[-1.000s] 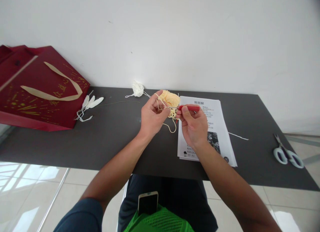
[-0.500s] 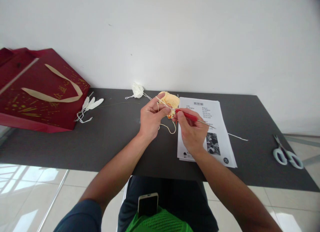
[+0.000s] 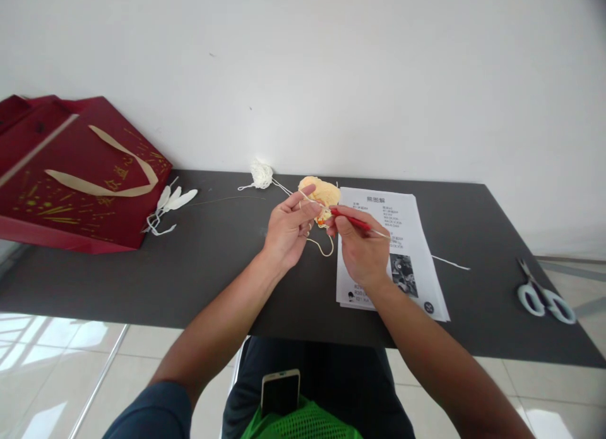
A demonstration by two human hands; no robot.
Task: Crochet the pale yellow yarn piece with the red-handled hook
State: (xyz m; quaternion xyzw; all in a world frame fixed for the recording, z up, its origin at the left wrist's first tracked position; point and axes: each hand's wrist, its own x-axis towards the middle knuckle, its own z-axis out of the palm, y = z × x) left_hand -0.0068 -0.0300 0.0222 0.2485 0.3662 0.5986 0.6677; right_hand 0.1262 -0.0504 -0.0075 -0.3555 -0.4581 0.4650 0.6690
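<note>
My right hand (image 3: 363, 246) is closed round the red handle of a crochet hook (image 3: 351, 219), whose thin metal end sticks out behind the fingers. My left hand (image 3: 290, 229) pinches a small crocheted piece (image 3: 324, 220) in cream and orange, mostly hidden between the two hands. Cream yarn passes over the left index finger, and a loose loop of yarn (image 3: 326, 254) lies on the table below. The hook's tip meets the work at the left thumb. Just behind the hands sits a pale yellow ball of yarn (image 3: 322, 191).
Printed sheets (image 3: 411, 237) lie under my right hand. Scissors (image 3: 544, 295) rest on the dark table (image 3: 213, 268) at far right. A white yarn ball (image 3: 261, 174) is at the back. White crocheted pieces (image 3: 173, 200) lie by a red paper bag (image 3: 95, 180) at left.
My right hand has turned slightly, so the hook's rear end shows shorter and points less downward. The left fingers have shifted a little; both hands keep their hold.
</note>
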